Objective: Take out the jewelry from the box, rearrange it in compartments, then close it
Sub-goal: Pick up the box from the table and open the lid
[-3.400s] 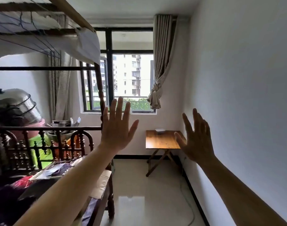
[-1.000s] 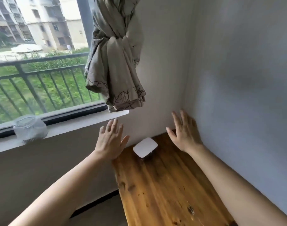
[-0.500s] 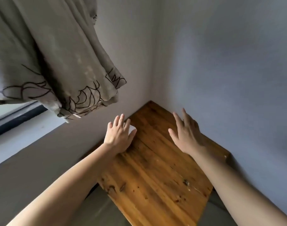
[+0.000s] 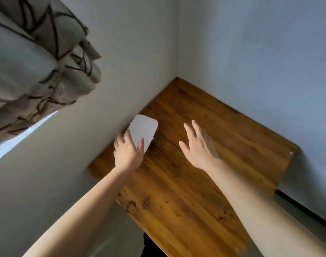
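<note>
Head view: the left hand (image 4: 128, 154) has its grip clamped on the near end of the shut box (image 4: 142, 129), likely to pull it off the wall. The right hand (image 4: 198, 148) hovers spread open above the tabletop (image 4: 186, 191).

**Box at the table's wall edge, my hands either side**

I see the table (image 4: 186, 182) pushed into the room's corner, walls along two of its sides. The box (image 4: 144, 129) sits on it, lid down, against the left wall. My left hand (image 4: 128, 154) lies on the box's near end. My right hand (image 4: 198, 145) hovers over the tabletop, right of the box. A curtain (image 4: 38, 71) hangs upper left.
</note>
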